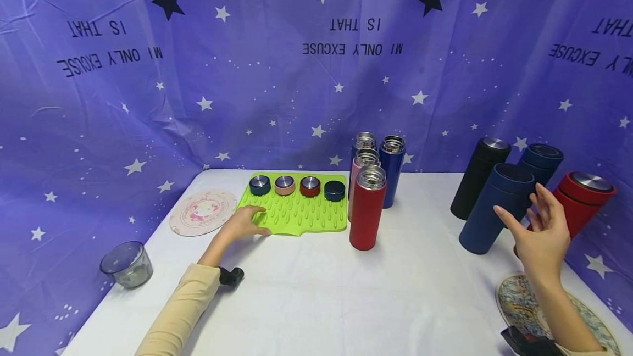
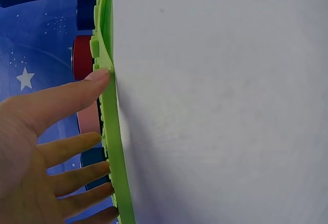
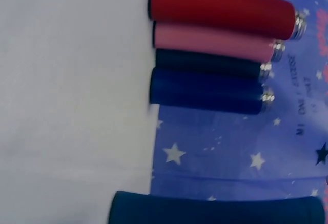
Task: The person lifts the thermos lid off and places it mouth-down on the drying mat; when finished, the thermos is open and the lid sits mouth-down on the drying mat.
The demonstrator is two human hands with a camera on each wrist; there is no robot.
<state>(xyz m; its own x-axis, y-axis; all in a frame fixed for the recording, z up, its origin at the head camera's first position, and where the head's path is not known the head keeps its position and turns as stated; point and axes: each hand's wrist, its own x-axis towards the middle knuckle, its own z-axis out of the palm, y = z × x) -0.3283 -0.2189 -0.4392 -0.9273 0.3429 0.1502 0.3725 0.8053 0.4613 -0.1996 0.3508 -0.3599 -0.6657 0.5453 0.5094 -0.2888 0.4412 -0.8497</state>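
Note:
My left hand [image 1: 245, 222] is at the front left of a green drying mat [image 1: 292, 216], fingers spread. In the left wrist view the thumb [image 2: 97, 76] lies at the mat's edge. Several bottle lids stand along the mat's back: a teal lid [image 1: 259, 185], a pink lid [image 1: 284, 184], a red lid [image 1: 310, 186] and a dark blue lid [image 1: 334, 190]. My right hand [image 1: 546, 238] is raised beside a capped blue bottle [image 1: 494, 213], thumb and fingers apart. Whether it touches the bottle is unclear. In the right wrist view the hand is out of sight.
Lidless bottles stand right of the mat, among them a red bottle [image 1: 367, 213] and a blue bottle [image 1: 392, 172]. Near my right hand are a black bottle [image 1: 477, 180] and a capped red bottle [image 1: 583, 202]. A glass cup [image 1: 127, 265] and round mats [image 1: 203, 213] lie toward the sides.

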